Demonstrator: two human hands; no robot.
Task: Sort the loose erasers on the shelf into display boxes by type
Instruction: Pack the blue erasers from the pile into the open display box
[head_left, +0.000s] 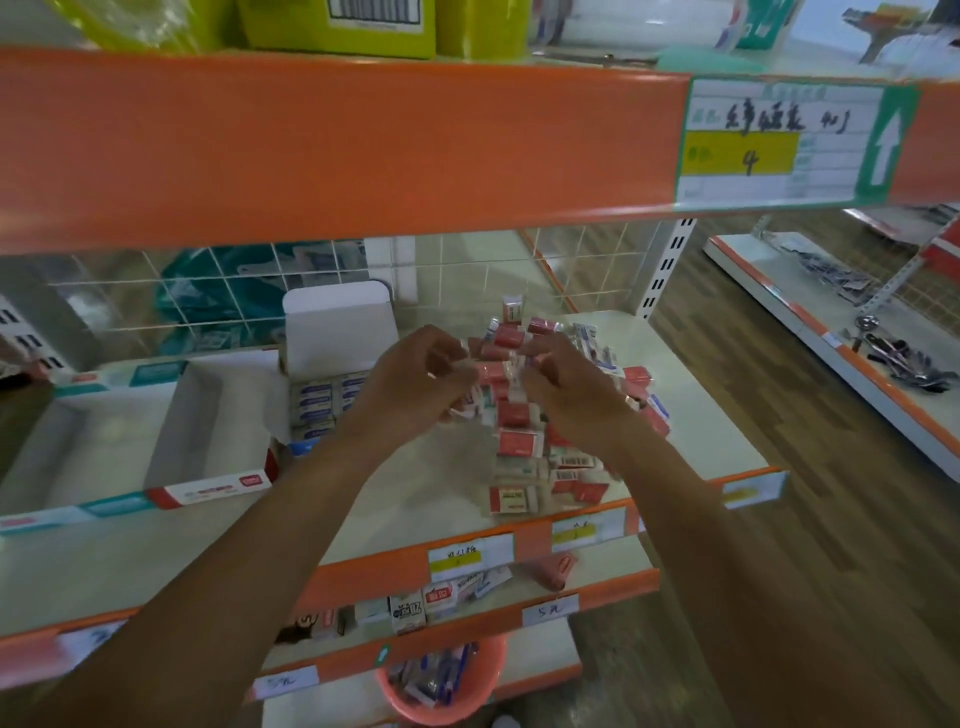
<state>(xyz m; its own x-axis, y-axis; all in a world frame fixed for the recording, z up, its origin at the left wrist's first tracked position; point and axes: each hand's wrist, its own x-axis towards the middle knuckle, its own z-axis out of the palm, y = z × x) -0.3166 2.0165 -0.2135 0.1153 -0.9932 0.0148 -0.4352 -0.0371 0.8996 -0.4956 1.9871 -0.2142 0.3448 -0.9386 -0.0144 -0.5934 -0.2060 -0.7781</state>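
shelf (426, 483): bears the loose erasers (519, 441), heaped toward its right end.
first display box (319, 400): just left of the loose erasers on the same shelf, with erasers packed inside.
lid flap (337, 322): upright at the back of that box, left of and behind the loose erasers.
second display box (208, 431): further left, against the first.
third display box (67, 452): furthest left.
left hand (415, 379): on the heap's left side.
right hand (566, 395): on the heap's right side.
upper shelf (337, 150): above the loose erasers.
price label (769, 140): on the upper shelf's front edge, above and to the right.
cartons (410, 610): on a lower shelf, below the loose erasers.
basket (447, 714): lower still, beneath the cartons.
side shelf unit (810, 322): right of the loose erasers, well apart.
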